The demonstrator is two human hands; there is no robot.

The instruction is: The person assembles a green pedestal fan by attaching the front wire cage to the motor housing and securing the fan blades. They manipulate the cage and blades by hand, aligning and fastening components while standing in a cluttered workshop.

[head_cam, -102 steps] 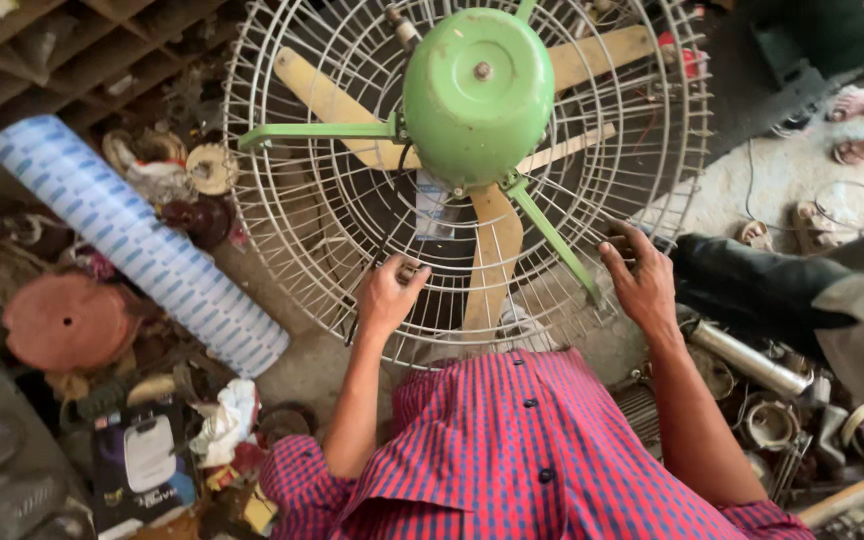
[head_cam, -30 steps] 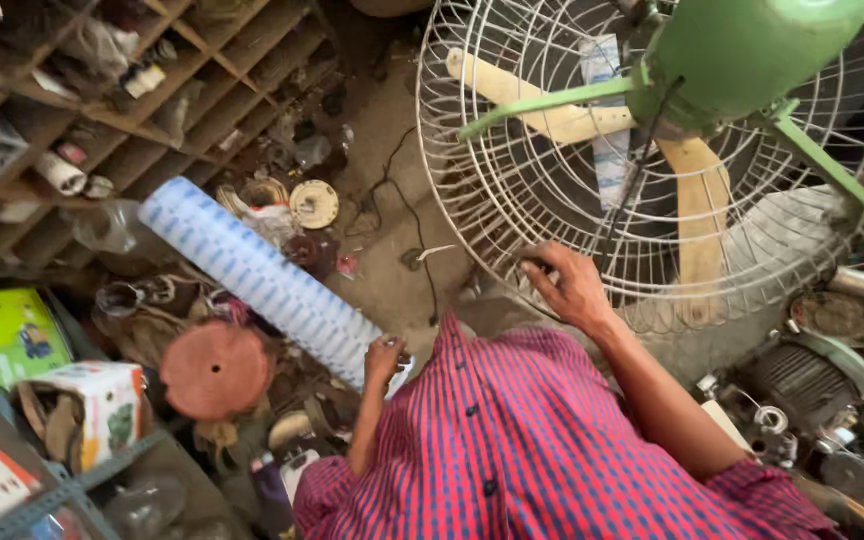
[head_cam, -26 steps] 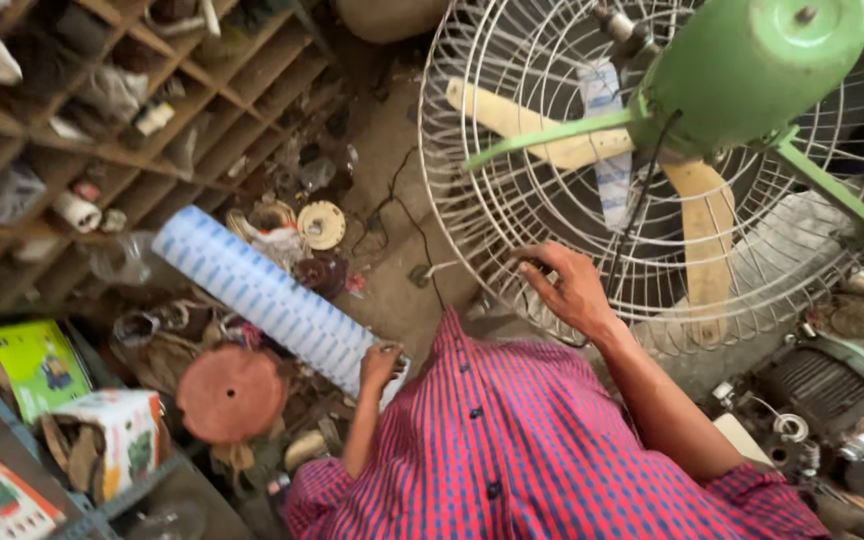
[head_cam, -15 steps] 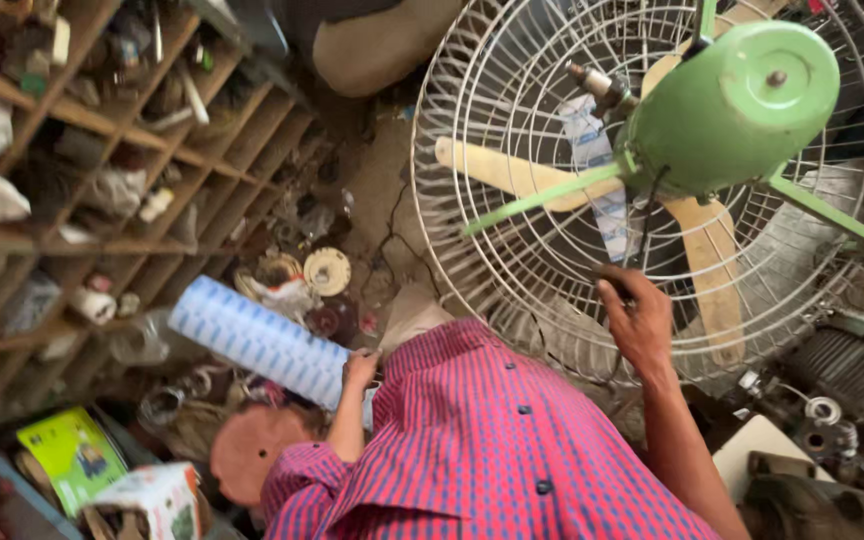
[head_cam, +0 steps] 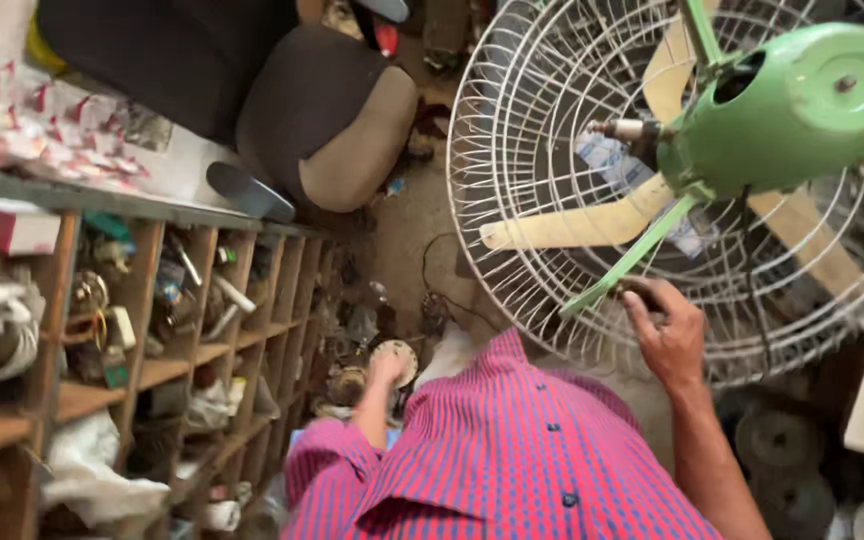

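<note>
A large fan with a green motor housing, pale blades and a white wire guard leans in front of me on the right. My right hand grips the guard's wires at its lower edge, right beside a green strut. At the end of my red-and-blue checked sleeve, my left hand hangs low over the floor clutter, fingers curled, next to a pale round disc. Whether it holds anything is hidden.
Wooden shelving crammed with small parts, wires and bags fills the left side. A dark brown padded seat stands behind it. Motor parts and round metal pieces lie on the floor at right, and a cable trails across the dirt floor.
My view has swung up and left, so the blue-and-white roll is gone from sight. My right hand slid along the guard to the green strut. My left hand dropped toward the floor clutter.
</note>
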